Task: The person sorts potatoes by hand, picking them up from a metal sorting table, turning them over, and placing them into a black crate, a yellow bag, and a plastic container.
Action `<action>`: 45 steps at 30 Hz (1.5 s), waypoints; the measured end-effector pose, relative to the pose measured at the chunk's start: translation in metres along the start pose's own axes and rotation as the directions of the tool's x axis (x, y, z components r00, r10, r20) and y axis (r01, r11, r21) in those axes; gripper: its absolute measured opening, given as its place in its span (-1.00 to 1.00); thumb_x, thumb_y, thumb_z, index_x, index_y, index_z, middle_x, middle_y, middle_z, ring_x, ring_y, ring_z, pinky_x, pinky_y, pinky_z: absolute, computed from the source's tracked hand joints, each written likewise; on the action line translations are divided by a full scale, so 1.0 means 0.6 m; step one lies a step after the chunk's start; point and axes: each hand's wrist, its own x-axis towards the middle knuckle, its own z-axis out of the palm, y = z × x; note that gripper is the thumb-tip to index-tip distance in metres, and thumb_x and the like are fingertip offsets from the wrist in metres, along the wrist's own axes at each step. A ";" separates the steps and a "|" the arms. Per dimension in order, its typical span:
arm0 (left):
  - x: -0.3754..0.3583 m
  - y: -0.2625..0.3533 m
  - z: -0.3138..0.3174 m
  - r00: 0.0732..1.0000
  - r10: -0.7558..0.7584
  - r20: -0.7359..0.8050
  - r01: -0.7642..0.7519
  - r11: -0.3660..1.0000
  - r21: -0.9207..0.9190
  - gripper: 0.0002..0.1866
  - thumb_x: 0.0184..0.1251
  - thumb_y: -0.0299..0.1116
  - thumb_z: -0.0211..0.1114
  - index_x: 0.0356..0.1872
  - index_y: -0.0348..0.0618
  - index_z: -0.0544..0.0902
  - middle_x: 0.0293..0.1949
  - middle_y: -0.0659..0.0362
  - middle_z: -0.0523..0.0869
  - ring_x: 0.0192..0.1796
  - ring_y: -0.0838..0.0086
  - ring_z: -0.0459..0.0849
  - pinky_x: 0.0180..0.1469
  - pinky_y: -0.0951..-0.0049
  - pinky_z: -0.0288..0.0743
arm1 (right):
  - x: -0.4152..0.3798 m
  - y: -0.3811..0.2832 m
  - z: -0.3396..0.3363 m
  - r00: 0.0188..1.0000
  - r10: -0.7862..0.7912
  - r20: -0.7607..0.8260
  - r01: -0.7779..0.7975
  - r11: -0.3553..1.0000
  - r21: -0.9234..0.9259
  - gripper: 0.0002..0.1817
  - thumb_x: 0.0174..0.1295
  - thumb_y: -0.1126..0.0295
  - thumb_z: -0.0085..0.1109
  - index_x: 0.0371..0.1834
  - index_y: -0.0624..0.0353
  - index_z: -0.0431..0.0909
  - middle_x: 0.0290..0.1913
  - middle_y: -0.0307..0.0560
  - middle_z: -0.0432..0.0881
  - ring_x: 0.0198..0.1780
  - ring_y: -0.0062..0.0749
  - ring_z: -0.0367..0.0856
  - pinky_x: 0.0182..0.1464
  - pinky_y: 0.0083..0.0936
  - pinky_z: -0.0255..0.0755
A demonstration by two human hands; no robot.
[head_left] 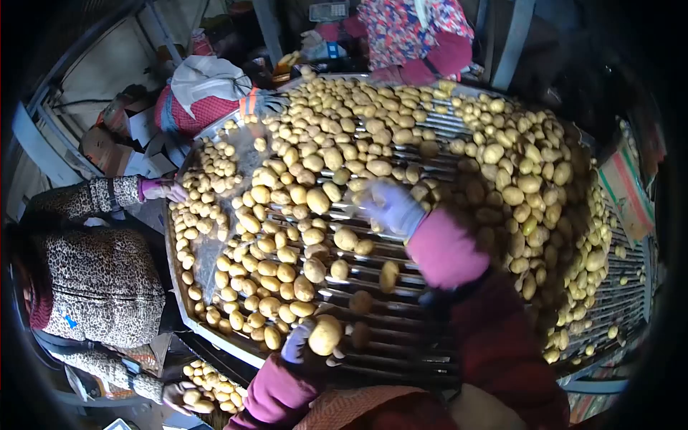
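The left hand (297,342), gloved, was closed around a potato (325,335) at the near edge of the roller table (401,344). The right hand (390,206), blurred, reached out over the rollers among loose potatoes (315,201); whether its fingers were apart or gripping anything I could not tell. Potatoes lay heaped across the far and right parts of the table. To the left a person in a leopard-print top (93,272) stood with one gloved hand (163,190) on the table's rim and the other (175,393) by a batch of potatoes (208,387) lower down.
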 end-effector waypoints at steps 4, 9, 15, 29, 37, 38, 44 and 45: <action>0.042 -0.010 0.051 0.977 -0.071 0.199 0.064 0.997 0.042 -0.31 0.19 0.10 0.19 0.22 -0.15 0.31 -0.12 -0.09 0.61 -0.42 0.36 0.64 -0.49 0.51 0.46 | -0.029 0.058 -0.190 0.910 -0.031 -0.413 -0.329 0.552 -0.766 -0.62 0.20 0.09 0.06 -0.09 0.16 0.50 -0.11 0.20 0.59 -0.06 0.07 0.56 -0.02 -0.17 0.42; 0.110 -0.052 0.032 0.821 0.320 0.472 -0.561 0.602 0.568 -0.69 0.33 -0.23 0.10 -0.02 -0.18 0.49 -0.17 0.02 0.63 -0.28 0.43 0.62 -0.29 0.51 0.48 | -0.042 0.113 -0.175 0.929 -0.010 -0.370 -0.314 0.505 -0.804 -0.50 0.20 0.10 0.02 0.18 0.06 0.42 -0.01 0.16 0.58 0.05 0.07 0.51 0.15 -0.20 0.35; 0.156 -0.024 -0.006 0.646 0.458 0.611 -0.764 0.401 0.506 -0.85 0.26 -0.57 0.12 -0.16 -0.22 0.49 -0.16 0.09 0.61 -0.13 0.43 0.60 -0.10 0.48 0.46 | -0.046 0.001 -0.056 0.938 0.338 -0.084 -0.346 0.882 -0.320 -0.59 0.22 0.25 0.16 0.15 0.01 0.46 -0.05 0.11 0.60 0.07 -0.09 0.54 0.16 -0.33 0.36; 0.228 0.009 -0.172 0.924 0.123 0.363 0.059 0.890 -0.451 -0.75 0.40 -0.36 0.01 0.04 -0.16 0.39 -0.11 0.12 0.55 -0.09 0.41 0.57 -0.04 0.44 0.51 | 0.286 0.098 0.073 0.974 -0.113 -0.196 -0.084 0.621 -0.779 -0.35 0.07 -0.11 0.09 0.19 0.01 0.42 0.15 0.12 0.47 0.18 0.02 0.40 0.23 -0.15 0.26; 0.179 0.061 -0.103 0.998 -0.014 0.054 0.035 0.918 -0.396 -0.59 0.37 -0.18 0.06 0.12 -0.20 0.37 -0.03 0.03 0.57 0.00 0.30 0.58 0.05 0.30 0.50 | 0.279 0.088 0.079 0.975 0.210 -0.070 -0.174 0.531 -0.830 -0.56 0.12 -0.06 0.02 -0.15 0.04 0.53 -0.12 0.05 0.60 -0.06 -0.04 0.55 0.01 -0.20 0.40; 0.178 0.062 -0.100 0.999 -0.026 0.037 0.038 0.916 -0.399 -0.57 0.37 -0.15 0.07 0.13 -0.20 0.37 -0.02 0.02 0.57 0.01 0.29 0.58 0.06 0.28 0.50 | 0.270 0.106 0.080 1.000 -0.024 0.005 0.018 0.575 -0.818 -0.58 0.11 -0.02 0.07 -0.16 0.07 0.52 -0.23 0.07 0.63 -0.16 -0.03 0.59 -0.10 -0.21 0.46; 0.192 0.073 -0.121 0.990 -0.051 0.135 0.127 0.757 -0.641 -0.58 0.36 -0.15 0.09 0.08 -0.26 0.41 -0.06 0.04 0.58 -0.09 0.35 0.62 -0.09 0.34 0.54 | 0.231 0.082 0.076 0.954 0.253 0.161 -0.014 0.573 -0.819 -0.53 0.11 0.02 0.11 -0.06 0.13 0.53 -0.16 0.12 0.63 -0.09 -0.02 0.60 -0.04 -0.20 0.46; 0.200 0.080 -0.126 0.909 -0.121 0.399 0.406 0.473 -0.782 -0.60 0.36 -0.16 0.09 0.03 -0.28 0.45 -0.10 0.06 0.60 -0.15 0.38 0.63 -0.16 0.37 0.55 | 0.227 0.085 0.078 0.952 0.257 0.167 -0.015 0.584 -0.812 -0.51 0.10 0.03 0.12 -0.03 0.16 0.53 -0.14 0.13 0.63 -0.08 -0.02 0.60 -0.03 -0.20 0.46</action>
